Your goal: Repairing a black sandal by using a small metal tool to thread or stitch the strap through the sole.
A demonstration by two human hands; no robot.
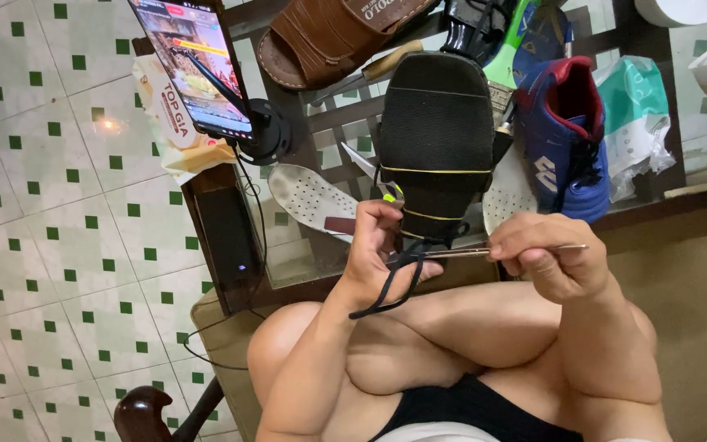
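Sole point(437, 131) sits mid-frame, heel pinched in your left grip point(376, 254) with black thread point(394, 282). Right grip point(551, 255) clenches awl point(484, 251). Looks stiff, light; hold the narrow waist.

Two hands point(386, 254) point(550, 258), two white insoles point(308, 196) point(507, 192), one phone point(194, 65)
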